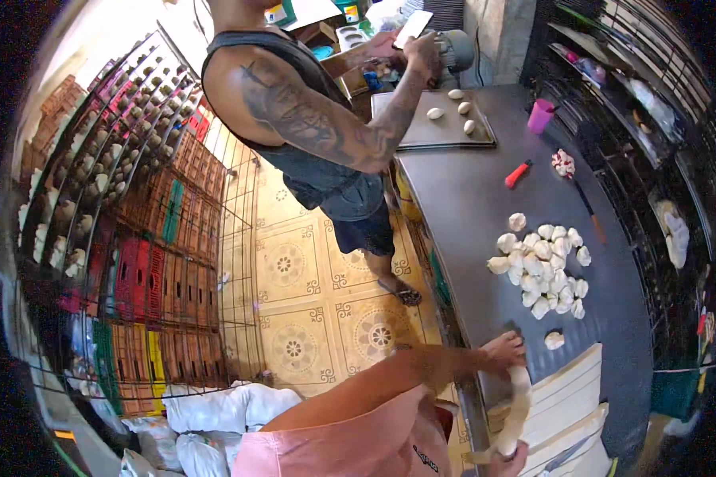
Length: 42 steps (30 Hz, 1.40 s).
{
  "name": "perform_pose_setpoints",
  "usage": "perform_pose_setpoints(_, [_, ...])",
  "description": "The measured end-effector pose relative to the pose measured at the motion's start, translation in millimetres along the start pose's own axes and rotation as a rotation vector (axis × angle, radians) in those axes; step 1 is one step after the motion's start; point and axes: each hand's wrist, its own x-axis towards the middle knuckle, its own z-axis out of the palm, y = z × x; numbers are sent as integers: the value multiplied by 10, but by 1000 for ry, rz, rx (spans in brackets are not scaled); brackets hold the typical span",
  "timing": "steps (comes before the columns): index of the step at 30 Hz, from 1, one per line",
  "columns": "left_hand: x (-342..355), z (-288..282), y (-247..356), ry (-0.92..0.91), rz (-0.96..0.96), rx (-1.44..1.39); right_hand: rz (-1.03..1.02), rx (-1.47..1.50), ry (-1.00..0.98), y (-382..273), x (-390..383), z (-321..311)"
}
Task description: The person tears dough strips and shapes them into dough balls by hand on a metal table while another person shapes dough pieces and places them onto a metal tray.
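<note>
A long pale dough strip (517,409) stretches between my two hands along the near left edge of the dark table. My left hand (504,352) is closed at its far end, fingers curled. At its near end my right hand (511,461) is closed on the strip, partly cut off by the lower border. Just right of it lie flat cut dough strips (565,397) side by side, with a knife (566,455) on the nearer ones. Beyond my left hand sits a single dough piece (554,340), and farther off a heap of shaped dough pieces (542,266).
A tattooed person (302,119) stands across, holding a phone (413,29). A tray (445,143) carries several dough balls. Near it are a pink cup (541,117), a red-handled tool (517,173) and a red-and-white heap (562,164). Loaded racks (95,167) and stacked crates (187,270) line the left.
</note>
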Motion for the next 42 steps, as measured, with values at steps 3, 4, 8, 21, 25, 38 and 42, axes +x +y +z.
perform_pose_setpoints(3, [67,-24,-12,-137,1,-107,-104,-57,-58,-86,411,-591])
perform_pose_setpoints(4, [36,-3,41,-149,-32,-131,-112,-129,-72,168,519,-749])
perform_pose_setpoints(8, [-375,68,163,-164,-202,-95,94,-275,-263,832,1162,-1044])
perform_pose_setpoints(21, [-209,-373,272,-337,-343,7,-408,-503,-97,444,1366,1226])
perform_pose_setpoints(25, [163,104,-254,-165,-343,38,-245,-542,-116,427,1900,1230])
perform_pose_setpoints(38, [-665,-399,-296,-241,-350,-220,-55,-166,-124,248,1344,1284])
perform_pose_setpoints(42, [-372,-599,-200,-234,-447,-523,-342,-379,-81,399,1536,1460])
